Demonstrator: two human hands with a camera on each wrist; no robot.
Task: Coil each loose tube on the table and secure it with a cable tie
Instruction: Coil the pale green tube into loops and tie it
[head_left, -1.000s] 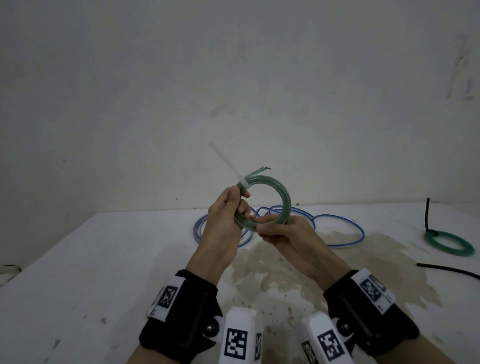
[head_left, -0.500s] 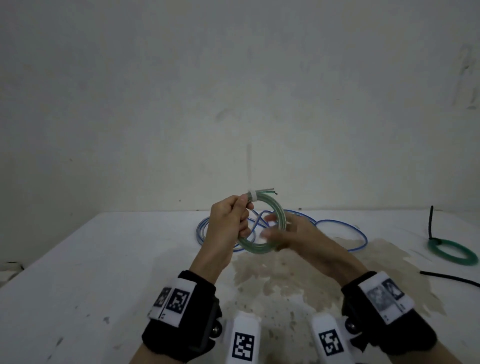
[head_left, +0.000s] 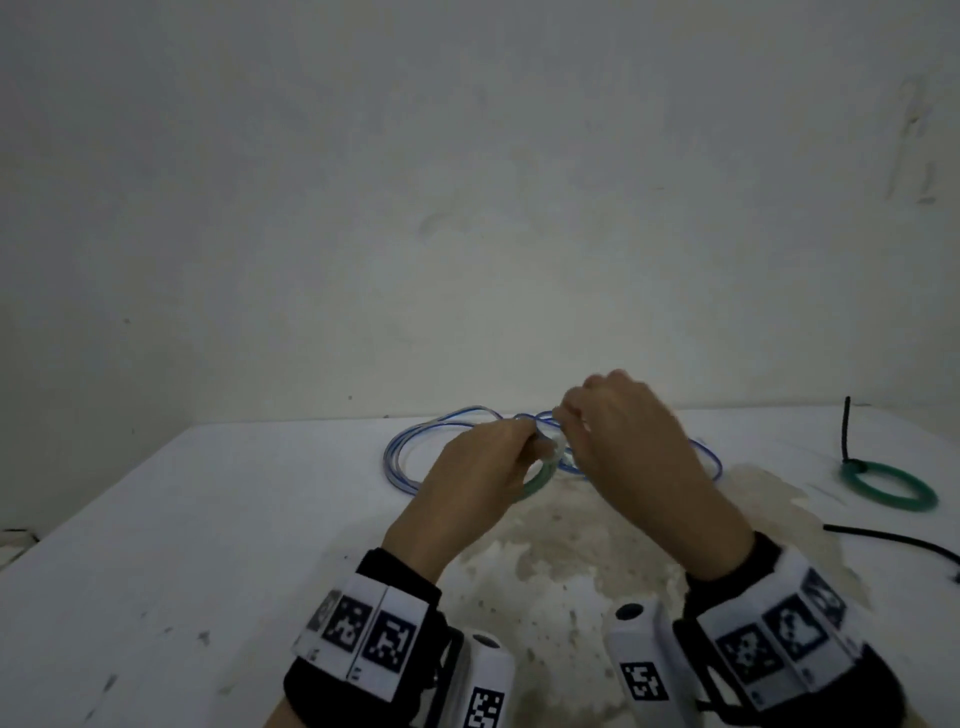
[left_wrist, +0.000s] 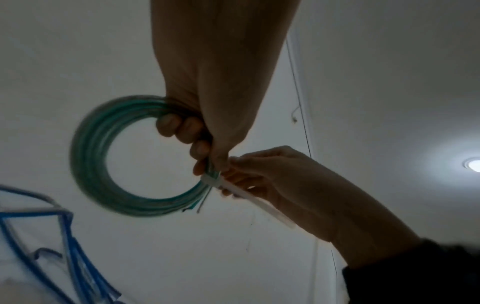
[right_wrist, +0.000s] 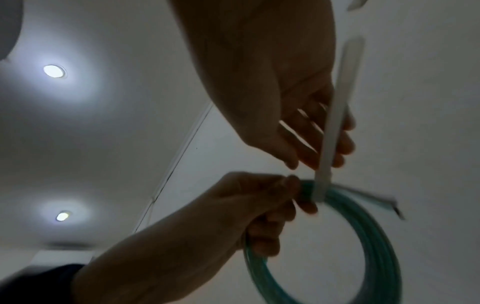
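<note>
My left hand grips a coil of green tube just above the table, its fingers curled round the strands. A white cable tie is looped round the coil beside those fingers, next to the two loose tube ends. Its long tail runs back along my right hand. That hand's fingers lie fairly straight against the tail, and the thumb stands apart from it. In the head view my right hand covers the tie.
A loose blue and clear tube lies in wide loops on the white table behind my hands. At the right lies a dark green coil with a black tie sticking up, and a black tube nearer me.
Both hands have come down with the green coil toward the table. My right hand let go of the coil's lower edge and moved over to the tie, whose tail swung from up-left toward me.
</note>
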